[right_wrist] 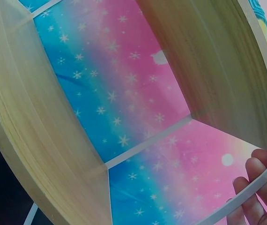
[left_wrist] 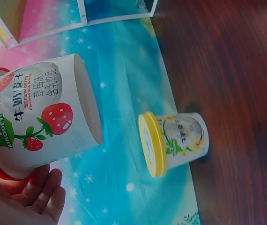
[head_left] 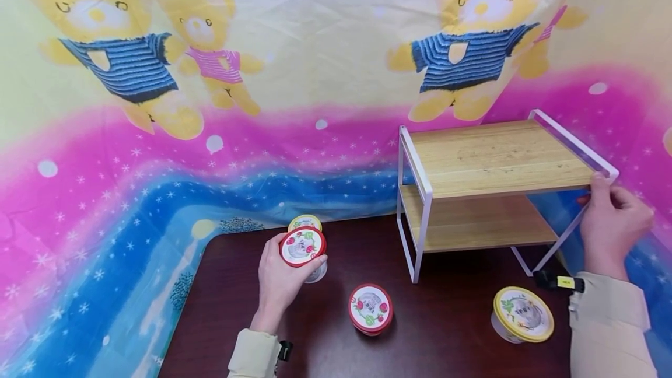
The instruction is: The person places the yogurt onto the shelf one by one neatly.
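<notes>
My left hand (head_left: pixel 280 276) grips a red-lidded strawberry milk cup (left_wrist: pixel 44 112) near its lid, raised above the table. Behind it, partly covered in the head view, a yellow-lidded cup (left_wrist: pixel 175 143) stands upright on the table. With thumb and fingers my right hand (head_left: pixel 614 220) holds the front right corner of a two-tier shelf rack (head_left: pixel 504 159) with wooden boards and a white frame. In the right wrist view, fingers (right_wrist: pixel 260 187) lie at the white frame bar. Both boards of the rack hold nothing.
Another red-lidded cup (head_left: pixel 370 309) stands at the middle of the dark brown table (head_left: pixel 446 319). A second yellow-lidded cup (head_left: pixel 522 315) is in front of the rack, near my right forearm. A cloth backdrop (head_left: pixel 315 150) with bears hangs behind the table.
</notes>
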Demonstrator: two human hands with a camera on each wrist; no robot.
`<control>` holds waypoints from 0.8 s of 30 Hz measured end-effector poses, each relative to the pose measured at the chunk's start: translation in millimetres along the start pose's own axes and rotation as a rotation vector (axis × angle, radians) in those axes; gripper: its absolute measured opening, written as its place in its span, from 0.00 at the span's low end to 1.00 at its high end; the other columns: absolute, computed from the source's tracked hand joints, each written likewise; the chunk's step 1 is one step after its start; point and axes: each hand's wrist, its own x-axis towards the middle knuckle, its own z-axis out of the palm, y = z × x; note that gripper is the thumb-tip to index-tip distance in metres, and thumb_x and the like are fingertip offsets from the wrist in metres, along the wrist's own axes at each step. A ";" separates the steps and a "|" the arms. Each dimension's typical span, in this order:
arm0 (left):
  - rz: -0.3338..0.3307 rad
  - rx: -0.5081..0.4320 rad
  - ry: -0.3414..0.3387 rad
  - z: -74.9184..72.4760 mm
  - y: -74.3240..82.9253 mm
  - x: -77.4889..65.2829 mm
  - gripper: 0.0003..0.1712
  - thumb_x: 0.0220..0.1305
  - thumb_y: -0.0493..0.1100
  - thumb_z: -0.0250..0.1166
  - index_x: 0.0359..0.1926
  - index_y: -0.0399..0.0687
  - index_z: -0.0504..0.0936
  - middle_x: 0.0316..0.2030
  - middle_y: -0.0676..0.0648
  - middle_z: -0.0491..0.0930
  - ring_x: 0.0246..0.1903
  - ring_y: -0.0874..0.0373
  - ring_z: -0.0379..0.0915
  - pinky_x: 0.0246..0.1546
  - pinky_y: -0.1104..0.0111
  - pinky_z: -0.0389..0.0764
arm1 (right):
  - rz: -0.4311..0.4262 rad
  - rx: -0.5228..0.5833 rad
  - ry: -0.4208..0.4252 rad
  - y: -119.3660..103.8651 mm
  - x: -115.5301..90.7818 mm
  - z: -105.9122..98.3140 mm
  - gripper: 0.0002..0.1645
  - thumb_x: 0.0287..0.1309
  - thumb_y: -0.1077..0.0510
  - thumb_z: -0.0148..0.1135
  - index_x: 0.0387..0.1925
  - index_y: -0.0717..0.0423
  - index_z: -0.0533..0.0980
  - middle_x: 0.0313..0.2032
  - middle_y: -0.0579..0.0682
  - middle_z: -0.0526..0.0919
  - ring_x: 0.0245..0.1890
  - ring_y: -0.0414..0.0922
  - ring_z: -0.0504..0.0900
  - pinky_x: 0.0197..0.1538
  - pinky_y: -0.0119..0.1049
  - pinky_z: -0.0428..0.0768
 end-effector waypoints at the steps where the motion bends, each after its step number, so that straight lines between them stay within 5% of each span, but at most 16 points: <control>1: 0.000 -0.001 -0.002 1.0 1.3 -0.6 0.53 0.37 0.71 0.82 0.60 0.51 0.73 0.49 0.52 0.75 0.49 0.57 0.72 0.43 0.53 0.82 | -0.003 0.002 0.001 0.5 0.3 0.4 0.14 0.69 0.40 0.61 0.33 0.39 0.86 0.24 0.31 0.78 0.26 0.27 0.75 0.28 0.15 0.67; 12: -0.002 -0.007 -0.023 12.8 19.3 -5.6 0.56 0.37 0.72 0.81 0.62 0.49 0.72 0.49 0.52 0.75 0.49 0.56 0.73 0.44 0.54 0.82 | -0.005 -0.002 -0.012 24.0 21.7 0.5 0.18 0.67 0.37 0.62 0.39 0.42 0.88 0.27 0.31 0.80 0.28 0.28 0.77 0.32 0.16 0.70; 24: 0.042 -0.045 -0.047 29.0 35.1 -13.0 0.57 0.33 0.77 0.79 0.62 0.55 0.72 0.50 0.52 0.76 0.48 0.58 0.72 0.44 0.57 0.81 | 0.006 0.007 -0.005 5.0 4.5 0.7 0.15 0.69 0.40 0.61 0.29 0.39 0.84 0.25 0.31 0.78 0.26 0.28 0.75 0.29 0.15 0.68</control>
